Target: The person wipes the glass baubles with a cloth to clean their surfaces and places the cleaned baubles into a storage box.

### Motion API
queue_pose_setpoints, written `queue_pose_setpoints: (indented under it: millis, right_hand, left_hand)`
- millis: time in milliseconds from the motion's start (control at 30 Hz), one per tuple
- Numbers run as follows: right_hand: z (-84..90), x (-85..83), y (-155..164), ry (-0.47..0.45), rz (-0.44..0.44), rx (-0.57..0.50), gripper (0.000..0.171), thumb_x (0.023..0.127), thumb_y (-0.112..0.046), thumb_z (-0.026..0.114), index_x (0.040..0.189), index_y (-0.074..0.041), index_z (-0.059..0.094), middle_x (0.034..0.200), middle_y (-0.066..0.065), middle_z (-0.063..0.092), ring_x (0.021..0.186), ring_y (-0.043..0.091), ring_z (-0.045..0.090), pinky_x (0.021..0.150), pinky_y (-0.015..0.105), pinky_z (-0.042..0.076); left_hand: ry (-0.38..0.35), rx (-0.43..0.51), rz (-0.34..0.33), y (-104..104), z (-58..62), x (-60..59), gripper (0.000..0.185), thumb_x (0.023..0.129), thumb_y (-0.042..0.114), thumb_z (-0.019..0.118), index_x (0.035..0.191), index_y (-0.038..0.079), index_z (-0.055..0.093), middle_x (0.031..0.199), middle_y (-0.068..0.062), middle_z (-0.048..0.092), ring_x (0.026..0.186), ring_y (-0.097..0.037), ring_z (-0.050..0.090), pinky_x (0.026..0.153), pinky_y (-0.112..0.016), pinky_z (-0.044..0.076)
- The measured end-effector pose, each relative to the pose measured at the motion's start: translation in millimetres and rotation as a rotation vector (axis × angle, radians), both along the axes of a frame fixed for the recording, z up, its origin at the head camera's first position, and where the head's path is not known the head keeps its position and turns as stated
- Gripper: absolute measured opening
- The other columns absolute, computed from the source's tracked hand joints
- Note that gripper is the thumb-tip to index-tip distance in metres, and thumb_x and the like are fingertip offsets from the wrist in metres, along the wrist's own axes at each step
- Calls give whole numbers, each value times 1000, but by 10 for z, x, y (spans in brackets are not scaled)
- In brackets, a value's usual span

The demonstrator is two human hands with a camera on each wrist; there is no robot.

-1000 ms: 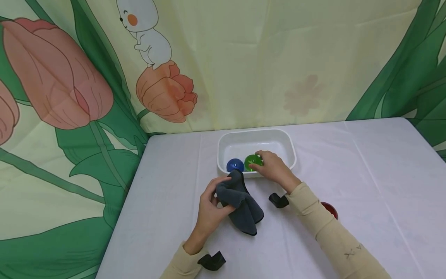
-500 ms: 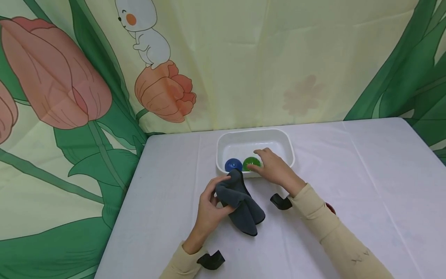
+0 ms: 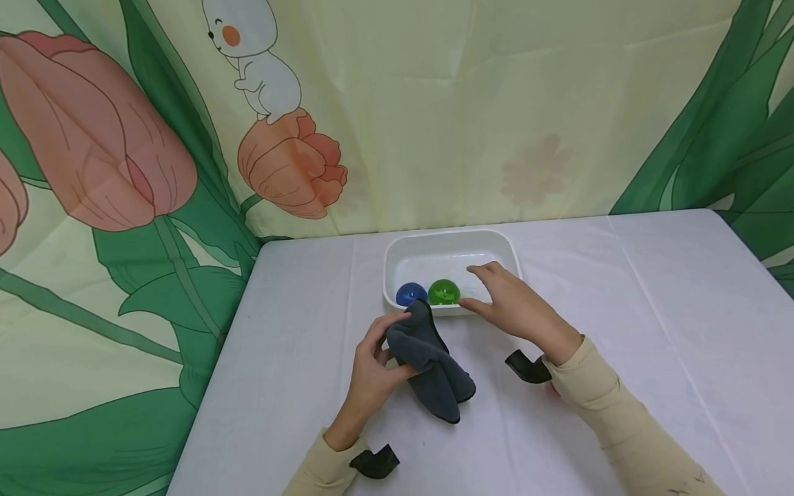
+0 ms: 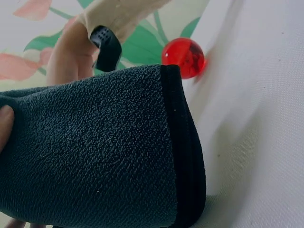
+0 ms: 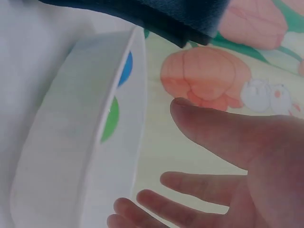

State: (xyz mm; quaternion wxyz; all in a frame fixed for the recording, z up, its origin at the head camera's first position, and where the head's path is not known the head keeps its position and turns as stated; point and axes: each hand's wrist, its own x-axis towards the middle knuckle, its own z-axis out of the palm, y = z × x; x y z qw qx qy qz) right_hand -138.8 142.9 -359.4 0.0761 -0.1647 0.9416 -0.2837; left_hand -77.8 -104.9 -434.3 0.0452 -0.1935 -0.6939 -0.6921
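Note:
My left hand (image 3: 378,372) grips a folded dark grey cloth (image 3: 428,365) with black edging, in front of the tray in the head view; the cloth (image 4: 104,147) fills much of the left wrist view. A white tray (image 3: 515,265) holds a blue ball (image 3: 411,294) and a green ball (image 3: 444,293) side by side against its near wall. Over the tray's right end, my right hand (image 3: 521,303) has its thumb and fingers spread, holding nothing, just right of the green ball. A clear red ball (image 4: 183,58) shows beyond the cloth in the left wrist view.
A white cloth covers the table (image 3: 298,331). Behind it hangs a printed curtain (image 3: 434,117) with tulips and a white animal. The red ball is mostly hidden behind the right sleeve (image 3: 620,413) in the head view. A black camera mount (image 3: 527,366) sits at the right wrist.
My right hand has let go of the green ball, which stays in the tray, and has drawn back to the right with fingers spread. My left hand keeps its grip on the cloth, nearly still.

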Motion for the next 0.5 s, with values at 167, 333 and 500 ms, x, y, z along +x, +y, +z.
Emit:
queue_pose_setpoints:
  millis: [167, 333, 500]
  right_hand:
    - [60, 85, 90, 20, 13, -12, 62, 96, -29, 66, 144, 4, 44, 135, 23, 51, 121, 39, 54, 99, 55, 47]
    - [59, 169, 210, 74, 46, -7, 61, 94, -27, 68, 144, 0, 45, 135, 19, 53, 120, 36, 55, 99, 53, 48]
    - [9, 254, 357, 111, 91, 3, 62, 91, -27, 73, 145, -8, 48, 136, 15, 54, 124, 34, 53, 101, 54, 48]
  left_hand:
    - [-19, 14, -1, 4, -8, 0, 71, 71, -15, 79, 135, 2, 55, 137, -19, 50, 126, -21, 52, 93, -28, 55]
    - [-30, 12, 1, 9, -6, 5, 72, 70, -13, 80, 135, 3, 56, 136, -18, 51, 127, -22, 51, 94, -28, 55]
    - [-20, 7, 0, 13, -10, 5, 72, 70, -11, 82, 136, 3, 55, 137, -18, 50, 125, -21, 51, 93, -27, 55]
